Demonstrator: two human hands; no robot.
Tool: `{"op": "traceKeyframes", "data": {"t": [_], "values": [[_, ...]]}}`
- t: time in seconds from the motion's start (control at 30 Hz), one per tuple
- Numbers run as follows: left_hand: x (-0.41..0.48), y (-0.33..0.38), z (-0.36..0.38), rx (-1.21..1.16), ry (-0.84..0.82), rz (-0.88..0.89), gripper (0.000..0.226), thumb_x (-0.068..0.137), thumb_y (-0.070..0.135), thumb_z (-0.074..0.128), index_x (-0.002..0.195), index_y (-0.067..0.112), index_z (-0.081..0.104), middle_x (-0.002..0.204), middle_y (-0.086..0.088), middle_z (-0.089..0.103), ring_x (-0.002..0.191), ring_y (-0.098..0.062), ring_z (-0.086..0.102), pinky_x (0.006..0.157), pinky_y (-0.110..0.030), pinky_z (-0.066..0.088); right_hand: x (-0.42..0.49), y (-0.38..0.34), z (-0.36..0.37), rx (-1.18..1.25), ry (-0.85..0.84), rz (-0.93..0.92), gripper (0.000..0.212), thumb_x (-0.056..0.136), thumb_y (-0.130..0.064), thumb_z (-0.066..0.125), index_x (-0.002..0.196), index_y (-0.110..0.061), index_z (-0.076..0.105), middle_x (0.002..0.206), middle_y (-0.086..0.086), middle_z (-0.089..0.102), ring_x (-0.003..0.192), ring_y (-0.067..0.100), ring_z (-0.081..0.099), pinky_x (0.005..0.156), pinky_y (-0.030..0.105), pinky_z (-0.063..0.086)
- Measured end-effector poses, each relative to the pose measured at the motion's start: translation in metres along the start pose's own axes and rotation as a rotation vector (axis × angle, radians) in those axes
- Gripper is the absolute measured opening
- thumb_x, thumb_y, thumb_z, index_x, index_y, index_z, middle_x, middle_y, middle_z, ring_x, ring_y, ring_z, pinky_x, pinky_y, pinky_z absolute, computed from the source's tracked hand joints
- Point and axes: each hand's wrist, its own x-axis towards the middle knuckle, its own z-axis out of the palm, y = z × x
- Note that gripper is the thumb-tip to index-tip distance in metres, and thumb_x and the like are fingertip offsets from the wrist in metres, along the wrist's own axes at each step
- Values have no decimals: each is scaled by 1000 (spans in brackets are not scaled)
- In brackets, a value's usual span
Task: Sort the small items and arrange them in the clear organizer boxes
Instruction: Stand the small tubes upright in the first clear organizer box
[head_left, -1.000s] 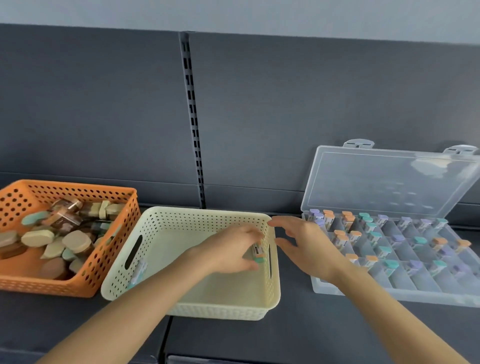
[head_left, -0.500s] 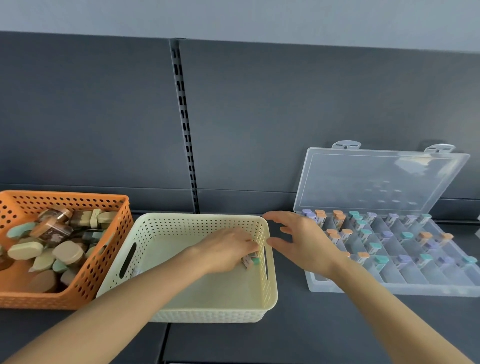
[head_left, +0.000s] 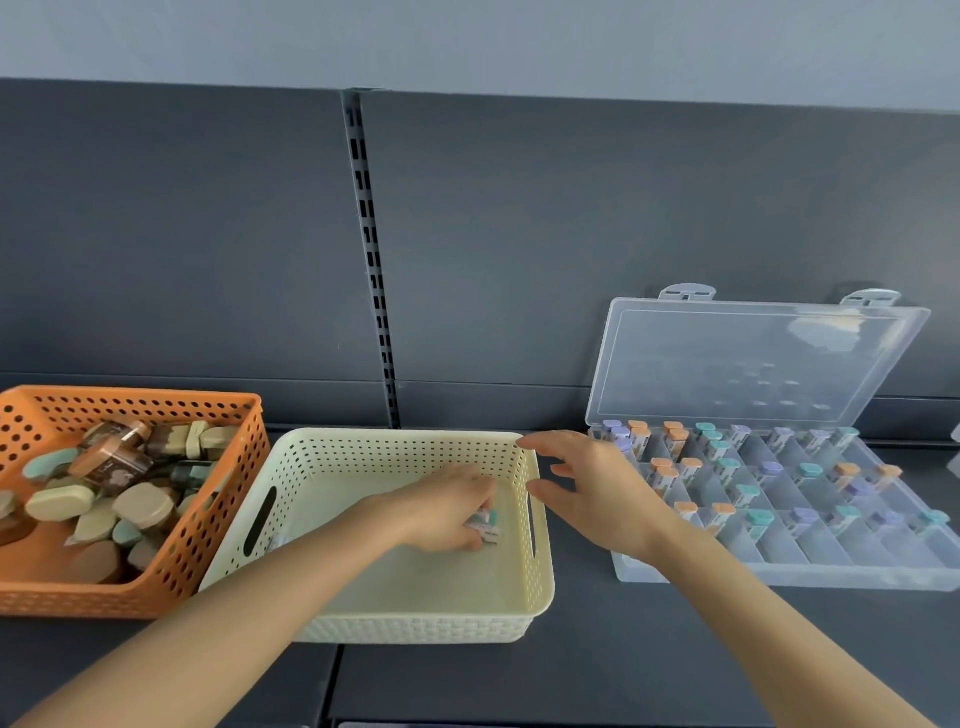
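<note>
The left hand (head_left: 447, 506) reaches down into the cream basket (head_left: 415, 626), close to its right wall, fingers curled round some small vials (head_left: 487, 524), one with a teal cap showing past the knuckles; how many it holds I cannot tell, since the fingers hide most of them; the right hand (head_left: 597, 499) hovers just outside that wall, fingers spread wide and a little bent, holding nothing, its forefinger reaching over the basket's far right corner; it hangs between the cream basket and the organizer (head_left: 779, 579), in front of the organizer's left end; the organizer lies to the right on the dark shelf (head_left: 597, 675), its clear lid (head_left: 753, 358) raised and leaning back towards the grey panel (head_left: 519, 260); inside it capped vials (head_left: 748, 491) stand in slanted compartments, their caps purple, orange and teal, more of them in the far rows than in the near one; the orange basket (head_left: 218, 519) stands just beside the cream one on its left, and holds a heap of oval pieces (head_left: 143, 504) in tan, teal and brown, with small brown jars (head_left: 117, 460) on top towards the back; a slotted rail (head_left: 371, 260) runs up the panel behind the cream basket.
</note>
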Motion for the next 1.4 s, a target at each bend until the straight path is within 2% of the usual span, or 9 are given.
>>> {"op": "traceKeyframes", "data": {"t": [0.07,0.23,0.5,0.8,0.97,1.1,1.2,1.3,1.4], "values": [[-5,-2,0,-51,4,-38,24,84,27,64,91,20,42,97,0,51,89,-20,47,73,-34,39,0,-2,-1,-10,1,-11,44,90,-18,60,133,-21,52,129,-5,57,111,15,57,96,29,50],[-24,-8,-4,-64,9,-126,19,87,23,60,98,11,52,98,-4,54,86,-20,49,69,-33,36,2,-8,0,-45,-23,-43,42,91,-20,60,132,-21,53,129,-6,57,104,19,60,95,29,49],[-78,-30,-20,-332,388,-348,14,89,23,60,95,15,52,85,4,56,68,-12,45,57,-27,32,17,-29,21,-61,-132,-126,40,91,-22,58,131,-23,54,132,-11,54,118,5,50,100,21,42],[-141,-50,-26,-385,840,-506,15,90,23,61,101,29,52,85,18,58,76,3,54,56,-12,34,53,-78,72,-141,-428,-291,40,95,-24,52,135,-22,51,139,-11,50,125,10,47,100,15,33],[-156,-56,-14,-481,988,-548,20,88,21,64,106,24,57,94,17,62,86,1,58,67,-15,42,70,-102,113,-141,-612,-261,56,93,-34,57,142,-13,40,145,3,44,131,19,41,109,30,33],[-160,-61,-7,-567,1013,-575,25,86,20,65,106,29,55,97,16,63,89,-3,60,73,-25,51,84,-114,144,-106,-606,-163,68,82,-48,66,136,-12,46,133,6,50,119,22,48,99,33,41],[-162,-65,-2,-619,997,-595,26,86,19,66,108,28,56,98,15,64,91,-4,62,78,-34,54,86,-121,161,-98,-570,-159,60,68,-58,72,110,-17,59,108,1,54,97,19,51,83,34,48],[-163,-65,-1,-661,1005,-593,25,85,18,67,106,28,58,98,15,65,93,-5,62,82,-38,54,85,-128,171,-126,-525,-159,62,57,-65,69,102,-24,59,97,-4,52,88,16,52,76,36,53],[-165,-64,-3,-669,1009,-592,26,85,19,68,106,30,58,98,15,66,93,-5,62,82,-38,54,83,-132,176,-47,-503,-150,48,59,-59,68,90,-24,58,86,-6,56,77,13,56,66,33,54]]}}
